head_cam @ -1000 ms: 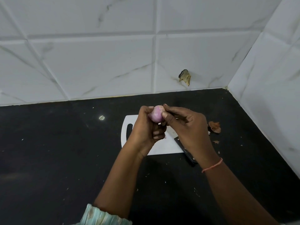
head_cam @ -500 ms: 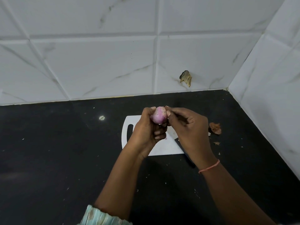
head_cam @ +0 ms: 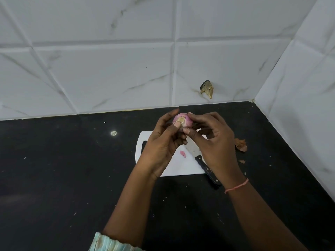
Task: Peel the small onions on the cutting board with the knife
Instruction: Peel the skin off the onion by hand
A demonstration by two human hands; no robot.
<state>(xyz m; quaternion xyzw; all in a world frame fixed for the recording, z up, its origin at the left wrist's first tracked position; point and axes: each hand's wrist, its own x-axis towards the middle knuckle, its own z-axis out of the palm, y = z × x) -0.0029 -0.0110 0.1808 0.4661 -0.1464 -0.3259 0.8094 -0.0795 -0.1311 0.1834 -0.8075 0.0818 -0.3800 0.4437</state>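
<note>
Pink-purple small onion [head_cam: 181,120] held in the air above the far edge of the white cutting board [head_cam: 181,165], root end turned toward the camera.

The onion is gripped by the curled fingers and thumb of the left hand [head_cam: 163,142]; it is pinched from the right side by the fingertips of the right hand [head_cam: 212,140]. Both hands are equally near. The knife [head_cam: 203,163] lies unheld on the board below the right hand, handle toward the person. A pink skin scrap [head_cam: 182,154] lies on the board; dry peels [head_cam: 240,144] lie on the black counter [head_cam: 54,178].
</note>
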